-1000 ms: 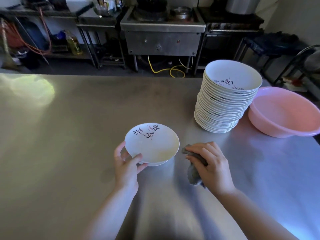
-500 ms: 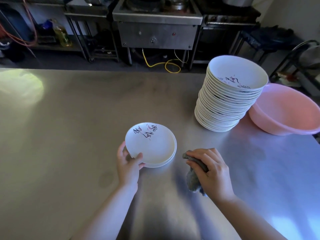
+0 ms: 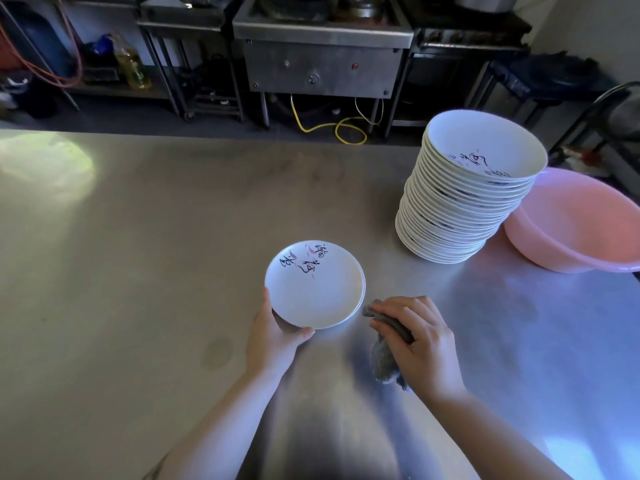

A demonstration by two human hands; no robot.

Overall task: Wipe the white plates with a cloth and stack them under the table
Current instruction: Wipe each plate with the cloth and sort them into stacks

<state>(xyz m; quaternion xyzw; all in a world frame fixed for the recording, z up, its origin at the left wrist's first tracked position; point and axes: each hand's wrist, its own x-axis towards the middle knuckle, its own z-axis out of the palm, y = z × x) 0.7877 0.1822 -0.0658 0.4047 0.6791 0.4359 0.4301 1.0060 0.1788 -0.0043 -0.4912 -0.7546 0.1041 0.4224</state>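
Smooth shiny metal table, glossy white plate with dark painted writing, tall stack of the same shiny plates, soft grey cloth, smooth pink plastic bowl, dull metal stove

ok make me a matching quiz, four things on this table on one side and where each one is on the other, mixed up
Things:
1. plate
2. cloth
3. plate stack
4. basin

Places:
A. far right edge of the table
B. under the right hand
C. gripped at its near rim by the left hand
D. standing just left of the pink tub

Pairs: 1-C, 2-B, 3-D, 4-A
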